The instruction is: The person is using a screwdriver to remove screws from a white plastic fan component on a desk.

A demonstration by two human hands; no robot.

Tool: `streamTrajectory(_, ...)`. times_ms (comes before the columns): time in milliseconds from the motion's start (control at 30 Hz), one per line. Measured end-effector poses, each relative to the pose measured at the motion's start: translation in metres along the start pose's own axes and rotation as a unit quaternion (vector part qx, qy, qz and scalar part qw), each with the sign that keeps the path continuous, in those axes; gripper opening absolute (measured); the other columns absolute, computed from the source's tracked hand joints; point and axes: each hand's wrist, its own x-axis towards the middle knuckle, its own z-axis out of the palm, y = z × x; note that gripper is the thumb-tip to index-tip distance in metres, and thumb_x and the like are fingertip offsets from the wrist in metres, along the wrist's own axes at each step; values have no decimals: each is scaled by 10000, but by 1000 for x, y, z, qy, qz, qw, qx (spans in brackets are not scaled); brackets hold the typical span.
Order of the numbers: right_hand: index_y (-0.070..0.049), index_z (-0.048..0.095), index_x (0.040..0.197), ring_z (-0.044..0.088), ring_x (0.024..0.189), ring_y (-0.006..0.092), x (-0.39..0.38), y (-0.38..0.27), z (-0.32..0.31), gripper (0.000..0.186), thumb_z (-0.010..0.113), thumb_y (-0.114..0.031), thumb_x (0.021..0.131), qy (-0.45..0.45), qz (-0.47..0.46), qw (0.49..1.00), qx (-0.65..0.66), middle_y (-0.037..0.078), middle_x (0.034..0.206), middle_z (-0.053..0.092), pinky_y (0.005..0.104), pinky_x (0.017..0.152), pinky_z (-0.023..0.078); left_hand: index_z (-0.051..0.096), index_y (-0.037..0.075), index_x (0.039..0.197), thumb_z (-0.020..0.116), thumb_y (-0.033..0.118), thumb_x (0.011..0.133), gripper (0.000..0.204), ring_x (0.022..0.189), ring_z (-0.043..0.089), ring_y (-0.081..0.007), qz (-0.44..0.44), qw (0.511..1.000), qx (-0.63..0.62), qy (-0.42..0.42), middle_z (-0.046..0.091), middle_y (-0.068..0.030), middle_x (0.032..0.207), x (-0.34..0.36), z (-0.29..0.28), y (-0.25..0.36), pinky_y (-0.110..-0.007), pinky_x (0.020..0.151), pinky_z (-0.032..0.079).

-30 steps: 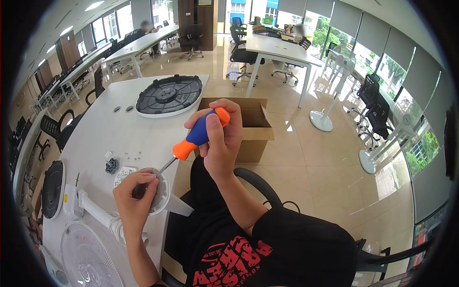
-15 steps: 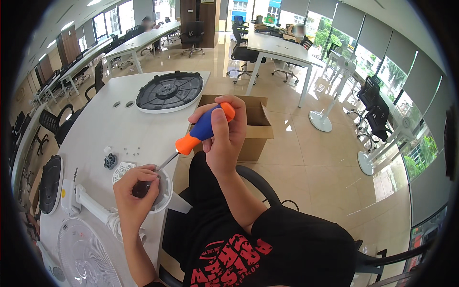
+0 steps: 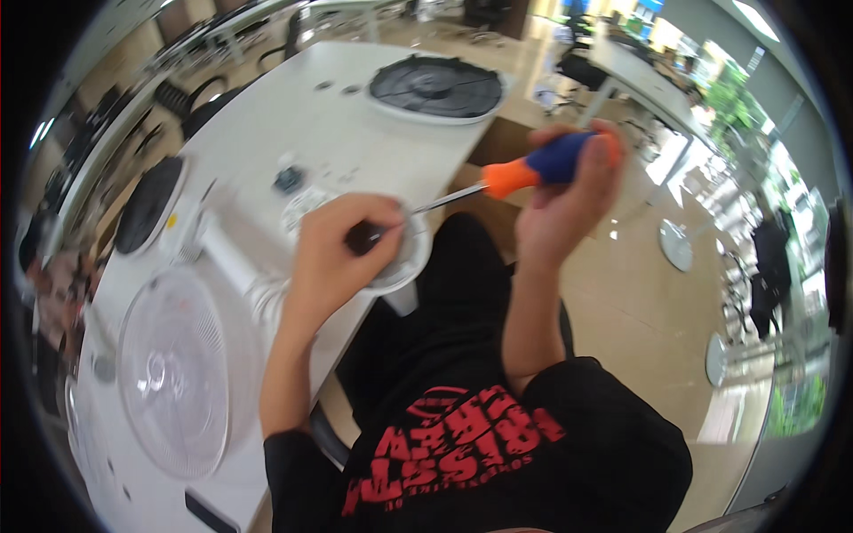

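My left hand (image 3: 329, 258) is closed on a white round fitting (image 3: 409, 262), fingers over its rim beside a dark part. In my right hand (image 3: 569, 209) is a blue and orange screwdriver (image 3: 511, 178), gripped by the handle, its shaft angled down-left to the fitting by my left fingertips; the exact tip contact is unclear. Behind my left hand lie a white perforated piece (image 3: 298, 204) and a dark knob (image 3: 289, 178) with small loose bits. Left of my hand are a white tube (image 3: 227, 249), a white housing (image 3: 178, 235) and a round clear fan guard (image 3: 169, 373).
The white table (image 3: 222, 142) also bears two black round bases (image 3: 431, 98) (image 3: 142, 213) and a dark flat object (image 3: 209, 513). A brown box (image 3: 498, 147) stands beyond its right edge. Chairs (image 3: 769, 266), other tables and white stands (image 3: 675, 244) are around.
The view has turned and tilted downward, with some blur. Both hands keep their hold; the screwdriver is more level, its handle farther to the right of my left hand.
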Motion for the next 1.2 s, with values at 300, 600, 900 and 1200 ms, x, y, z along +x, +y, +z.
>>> streamTrajectory(300, -89, 537, 1217, 475, 481, 33, -5, 0, 8, 259, 548, -307, 1077, -31, -14, 999, -34, 156, 843, 730, 159, 399, 298, 739, 26, 908, 762, -2, 814, 101, 944, 746, -178, 73, 996, 54, -10, 769, -98, 984, -1, -8, 0, -284, 803, 553)
streamTrajectory(600, -90, 536, 1222, 492, 498, 35, -4, 4, 10, 247, 552, -290, 1076, -73, -35, 997, -22, 161, 846, 729, 158, 410, 302, 668, 47, 1035, 749, 75, 831, 222, 838, 750, -181, 21, 999, 21, -16, 777, -58, 939, -1, -9, 4, -273, 714, 551)
streamTrajectory(900, -66, 538, 1221, 476, 502, 21, 2, 0, 18, 235, 570, -243, 1069, -126, -34, 991, -41, 163, 860, 732, 155, 414, 318, 659, 53, 1042, 742, 39, 830, 229, 948, 758, -173, -12, 999, 19, -28, 792, -76, 983, -3, -10, 12, -274, 870, 561)
streamTrajectory(1200, -17, 583, 1297, 692, 684, 93, 35, -9, 59, 322, 542, -253, 1083, -389, -31, 906, -164, 109, 965, 751, 158, 472, 452, 661, 33, 1032, 761, 79, 840, 222, 865, 763, -210, 21, 999, 34, -4, 763, -81, 894, -1, -11, 6, -291, 763, 570)
